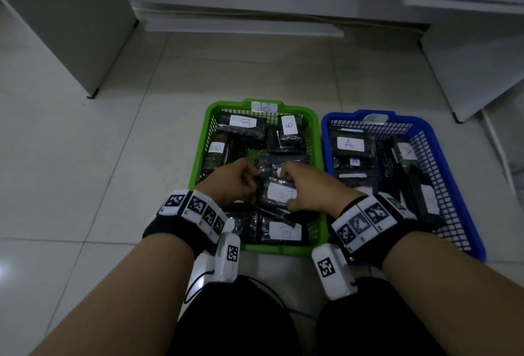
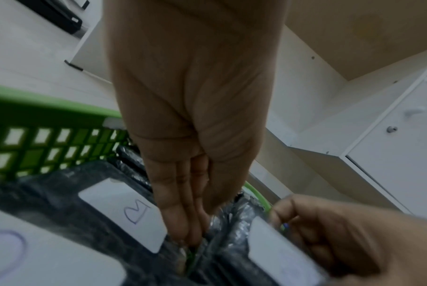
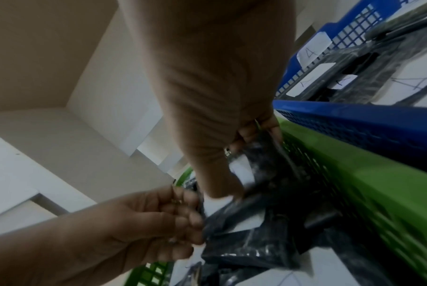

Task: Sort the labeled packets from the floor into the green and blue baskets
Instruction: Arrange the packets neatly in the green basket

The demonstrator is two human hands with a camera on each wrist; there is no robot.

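Observation:
A black packet (image 1: 280, 194) with a white label hangs over the near half of the green basket (image 1: 200, 157). Both hands hold it. My left hand (image 1: 253, 185) pinches its left edge between thumb and fingers (image 2: 183, 212). My right hand (image 1: 287, 187) grips its right side, with the thumb on the label (image 3: 241, 170) and the fingers behind. The green basket holds several black packets marked B (image 1: 243, 122). To its right, the blue basket (image 1: 442, 151) holds several packets marked A (image 1: 350, 143). The letter on the held packet's label is too blurred to read.
The two baskets stand side by side on a pale tiled floor (image 1: 85, 171). A white cabinet (image 1: 56, 29) stands at the back left and another (image 1: 467, 58) at the back right. My black-clad knees (image 1: 241, 321) and a thin cable are just below the baskets.

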